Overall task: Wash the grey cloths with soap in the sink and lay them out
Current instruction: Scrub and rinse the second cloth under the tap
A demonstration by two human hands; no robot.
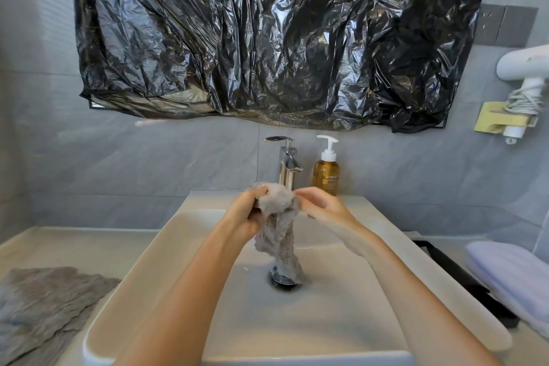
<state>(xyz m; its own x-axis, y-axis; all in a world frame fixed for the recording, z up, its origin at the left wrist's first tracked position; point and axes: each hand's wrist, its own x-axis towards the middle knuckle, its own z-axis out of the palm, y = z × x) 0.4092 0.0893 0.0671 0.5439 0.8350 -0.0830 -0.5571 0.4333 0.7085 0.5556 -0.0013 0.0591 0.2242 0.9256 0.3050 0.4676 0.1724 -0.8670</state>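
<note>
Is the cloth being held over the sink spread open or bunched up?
Bunched: left hand and right hand grip the grey cloth at its crumpled top; the rest hangs twisted toward the drain.

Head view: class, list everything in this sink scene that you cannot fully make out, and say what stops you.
All in the head view:
1. Drain: partly hidden by the hanging cloth.
2. Second grey cloth: cut off by the left edge.
3. Soap bottle label: too small to read fully.
4. Whatever hangs behind the black plastic sheet: covered.
5. White towel: cut off by the right edge.
</note>
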